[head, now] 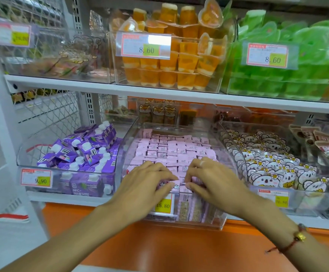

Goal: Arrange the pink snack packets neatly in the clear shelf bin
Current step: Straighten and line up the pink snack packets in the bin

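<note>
reaching in from the near edge, both hands are working at the front of the clear shelf bin, where the last loose pink snack packets are waiting to be squared up; the left hand is curling its fingers down onto a packet at the front lip, thumb underneath, pinching it, and the right hand is doing the same just beside it, fingertips tucking into the front row and gripping a packet edge, so neither hand is lying flat or wide. behind the knuckles the packets are already sitting in tidy rows, edge to edge and filling the bin toward its back wall, so most of the arranging is looking done; only the front strip under the hands is seeming unsettled, and a few packets standing on end behind the bin's front panel, near the yellow price tag, may be needing straightening too, though that part is blurred. one packet at the far left corner is sticking up a little. to the sides, the purple drink cartons and the bear-print packets are sitting in neighbouring bins, and further up the orange jelly cups are filling the shelf above
</note>
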The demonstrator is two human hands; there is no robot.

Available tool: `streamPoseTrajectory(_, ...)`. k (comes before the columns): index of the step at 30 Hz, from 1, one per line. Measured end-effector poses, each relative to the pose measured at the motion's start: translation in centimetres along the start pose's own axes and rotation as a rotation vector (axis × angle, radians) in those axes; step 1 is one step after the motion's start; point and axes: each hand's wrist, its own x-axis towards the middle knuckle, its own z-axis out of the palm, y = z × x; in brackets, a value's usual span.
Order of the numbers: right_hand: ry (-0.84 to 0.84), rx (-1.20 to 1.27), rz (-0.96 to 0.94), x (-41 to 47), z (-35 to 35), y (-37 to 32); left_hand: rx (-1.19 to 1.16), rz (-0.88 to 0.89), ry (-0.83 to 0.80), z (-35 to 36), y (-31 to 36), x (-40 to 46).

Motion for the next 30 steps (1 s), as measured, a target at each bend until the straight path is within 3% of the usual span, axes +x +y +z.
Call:
streamPoseTrajectory(9, 0.219, -0.037, -0.037, -1.3, 1.0, -1.1, -0.028, 0.005, -0.018, -0.2, -0.3, -0.2)
streamPoseTrajectory(17, 0.767, 0.529, 0.280, -0.5, -1.0, -1.0, -0.027, -0.010, -0.030, -0.6, 0.1, 0.0)
streamPoseTrajectory(20, 0.890, 0.705, 0.423, -0.5, -2.0, -0.7, -0.121, -0.047, 0.024, -0.7, 0.6, -0.5)
streamPoseTrajectory(24, 0.681, 1.194, 0.666, -0.3, -2.0, -1.6, -0.361, -0.088, 0.166, -1.2, 2.2, -1.0)
streamPoseTrajectory(28, 0.533, 1.428, 0.647, -0.1, -2.1, -2.7, -0.443, -0.011, 0.321, -2.0, 2.9, -0.7)
streamPoseTrajectory(30, 0.476, 1.491, 0.653, 0.0, -2.3, -2.6, -0.565, -0.079, 0.364, -2.5, 2.8, -0.6)
